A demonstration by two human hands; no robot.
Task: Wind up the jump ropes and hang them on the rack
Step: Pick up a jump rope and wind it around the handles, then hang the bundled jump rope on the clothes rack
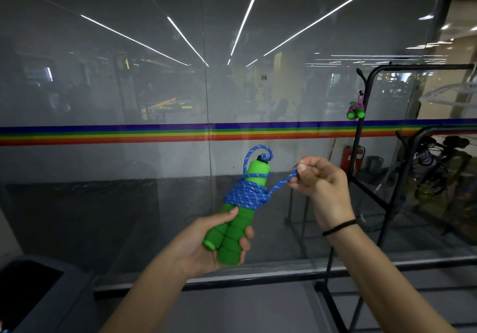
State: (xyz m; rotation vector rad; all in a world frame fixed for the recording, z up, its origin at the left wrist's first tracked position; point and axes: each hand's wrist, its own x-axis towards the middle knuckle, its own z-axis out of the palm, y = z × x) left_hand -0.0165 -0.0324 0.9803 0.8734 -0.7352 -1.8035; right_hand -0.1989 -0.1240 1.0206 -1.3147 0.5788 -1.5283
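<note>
Jump rope (246, 195) is sitting in front of me in the head view, its blue cord wound in a thick band round the two green handles (232, 232). I am gripping those side by side in my left hand (204, 247), fingers curled round them. My right hand (322, 188) is pinching the cord's free tail, drawing it taut to the right. I judge the winding is nearly finished. Next the tail needs tucking in, then carrying to the rack (413, 67) at right, where another wound rope (355, 112) is hanging.
</note>
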